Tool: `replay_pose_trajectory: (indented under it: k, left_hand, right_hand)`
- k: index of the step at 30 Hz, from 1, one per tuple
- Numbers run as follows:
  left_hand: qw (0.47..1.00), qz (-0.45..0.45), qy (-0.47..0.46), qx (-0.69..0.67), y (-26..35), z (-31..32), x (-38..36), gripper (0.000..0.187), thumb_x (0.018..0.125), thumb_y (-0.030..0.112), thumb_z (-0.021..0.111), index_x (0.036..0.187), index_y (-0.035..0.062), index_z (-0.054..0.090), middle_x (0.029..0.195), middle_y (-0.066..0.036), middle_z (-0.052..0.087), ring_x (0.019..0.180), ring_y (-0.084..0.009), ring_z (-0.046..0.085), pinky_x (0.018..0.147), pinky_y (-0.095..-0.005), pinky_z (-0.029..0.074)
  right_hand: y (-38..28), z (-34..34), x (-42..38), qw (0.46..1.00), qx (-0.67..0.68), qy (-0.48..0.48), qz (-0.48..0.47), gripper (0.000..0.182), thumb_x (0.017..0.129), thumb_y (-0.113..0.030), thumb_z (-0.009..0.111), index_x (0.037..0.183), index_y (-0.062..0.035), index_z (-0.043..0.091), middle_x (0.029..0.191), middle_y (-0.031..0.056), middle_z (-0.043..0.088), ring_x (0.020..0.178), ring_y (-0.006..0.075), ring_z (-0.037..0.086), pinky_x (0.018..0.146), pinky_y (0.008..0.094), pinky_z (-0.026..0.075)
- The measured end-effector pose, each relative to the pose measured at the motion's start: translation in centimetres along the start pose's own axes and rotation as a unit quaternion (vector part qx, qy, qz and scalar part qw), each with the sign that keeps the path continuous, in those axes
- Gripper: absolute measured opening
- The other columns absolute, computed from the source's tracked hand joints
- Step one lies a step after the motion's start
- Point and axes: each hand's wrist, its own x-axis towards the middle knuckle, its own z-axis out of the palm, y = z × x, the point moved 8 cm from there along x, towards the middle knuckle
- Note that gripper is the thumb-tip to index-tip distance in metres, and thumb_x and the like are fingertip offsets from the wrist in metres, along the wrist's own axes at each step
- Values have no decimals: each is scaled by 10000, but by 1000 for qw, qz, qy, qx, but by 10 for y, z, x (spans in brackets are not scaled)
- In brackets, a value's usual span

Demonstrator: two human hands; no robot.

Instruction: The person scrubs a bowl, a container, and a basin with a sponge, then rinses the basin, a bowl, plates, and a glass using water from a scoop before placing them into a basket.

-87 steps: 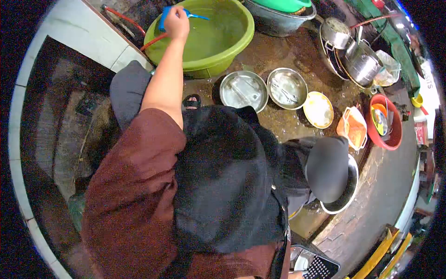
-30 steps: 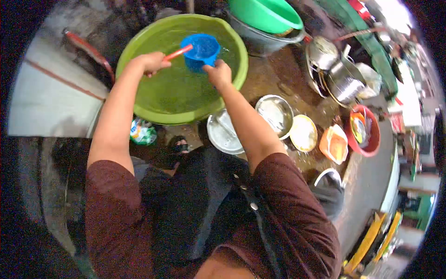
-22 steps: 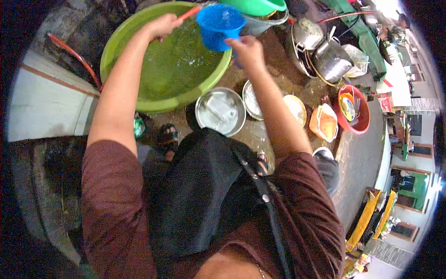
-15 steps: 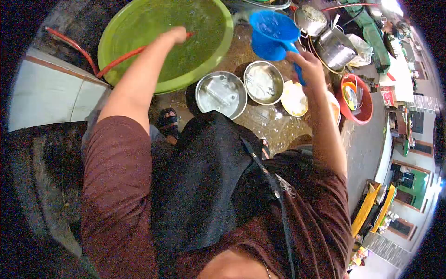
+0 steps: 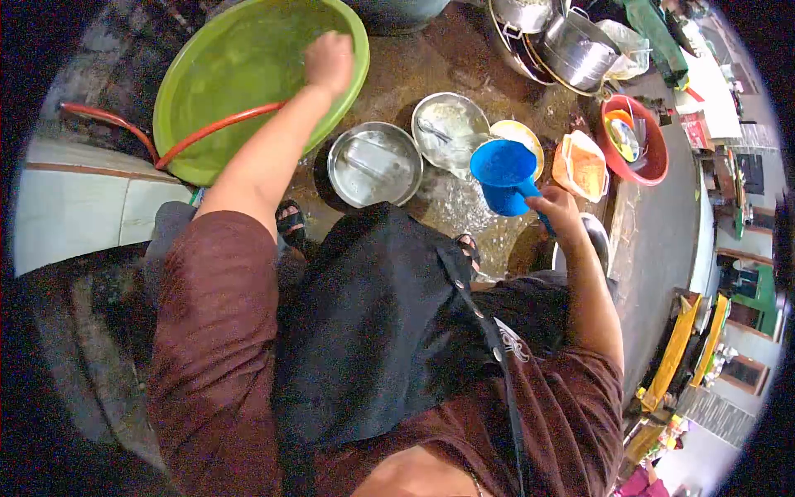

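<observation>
My right hand (image 5: 556, 211) grips the handle of a blue water dipper (image 5: 503, 186), held above the wet floor beside several bowls. Water splashes near the dipper and a tilted steel bowl (image 5: 439, 112). A round steel pan (image 5: 344, 170) holding cloudy water stands left of that bowl. Partly hidden behind the dipper is a yellow-rimmed bowl (image 5: 530, 137). My left hand (image 5: 330, 62) is closed over the right side of a large green basin (image 5: 362, 50) with water in it. A red hose (image 5: 219, 124) runs over the basin's rim and disappears behind my left forearm.
An orange container (image 5: 584, 170) and a red tub (image 5: 658, 166) with utensils stand to the right. Metal pots (image 5: 584, 62) sit at the upper right. A white tiled ledge (image 5: 79, 207) borders the left side. My sandalled feet are close to the pan and bowls.
The dipper has come down and nearer to me, and water now splashes by the steel bowl, which has tipped. My left hand remains over the basin, nearer its right rim.
</observation>
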Motion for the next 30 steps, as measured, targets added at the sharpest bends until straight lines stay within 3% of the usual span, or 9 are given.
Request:
replay_pose_trajectory:
  k: [2, 3, 6, 10, 12, 20, 23, 27, 30]
  left_hand:
    - [980, 149, 49, -120, 67, -20, -3, 123, 757, 128, 441, 718, 58, 535, 799, -130, 561, 729, -296, 556, 624, -417, 455]
    - [972, 203, -28, -117, 96, 1, -17, 116, 752, 124, 452, 741, 58, 546, 822, -130, 559, 743, -294, 555, 638, -411, 454]
    - [893, 302, -330, -53, 157, 78, -106, 196, 757, 132, 480, 915, 88, 587, 975, -155, 538, 946, -303, 524, 775, -449, 428]
    - [796, 279, -536, 23, 156, 137, -207, 473, 769, 264, 536, 1234, 214, 463, 1286, -153, 368, 1193, -331, 340, 974, -533, 260]
    - [808, 255, -531, 0, 155, 148, -207, 459, 769, 269, 540, 1219, 207, 473, 1284, -150, 372, 1182, -325, 355, 967, -526, 275]
    - [871, 223, -410, -153, 145, 175, -254, 583, 709, 272, 632, 1222, 89, 425, 1256, -154, 401, 1135, -345, 394, 969, -444, 319]
    - [902, 74, -311, -291, 146, 123, -219, 590, 619, 271, 738, 1092, 81, 441, 1010, -161, 487, 991, -347, 480, 823, -414, 428]
    - [869, -47, -267, -415, 145, 109, -210, 603, 573, 306, 777, 1019, 67, 449, 992, -157, 493, 868, -285, 525, 758, -365, 446]
    - [808, -237, -354, -407, 119, 126, -197, 673, 612, 406, 753, 1071, 29, 436, 1050, -135, 529, 950, -307, 525, 804, -393, 421]
  right_hand:
    - [-6, -4, -6, 990, -121, 40, -60, 371, 660, -261, 699, 868, 33, 609, 701, 90, 610, 591, 158, 566, 557, 295, 467]
    - [-3, 0, -6, 992, -110, 16, -63, 430, 640, -283, 714, 912, 34, 610, 767, 101, 633, 693, 171, 588, 666, 299, 468]
    - [-6, 16, -6, 986, -119, -23, -118, 357, 656, -244, 693, 880, 16, 594, 711, 55, 579, 638, 112, 522, 559, 267, 422]
    - [-6, 43, -1, 988, -117, -47, -91, 380, 657, -230, 704, 918, 23, 594, 729, 82, 602, 634, 149, 558, 574, 285, 455]
    - [-18, 55, -8, 990, -121, -77, -1, 430, 650, -247, 708, 948, 33, 573, 679, 84, 579, 496, 121, 529, 428, 278, 409]
    - [-35, 59, 6, 945, -260, -40, -193, 404, 659, -247, 682, 933, 29, 571, 718, 167, 596, 587, 233, 588, 569, 339, 463]
    - [-52, 62, -4, 932, -292, -25, -214, 374, 657, -229, 676, 909, 16, 549, 800, 215, 602, 768, 347, 593, 690, 408, 460]
    - [-57, 63, -2, 914, -334, 7, -229, 350, 678, -226, 665, 908, -9, 514, 811, 216, 600, 804, 377, 584, 694, 450, 458]
    - [-62, 54, -3, 923, -325, 30, -203, 362, 684, -250, 661, 912, -4, 526, 827, 220, 603, 803, 376, 586, 695, 439, 462]
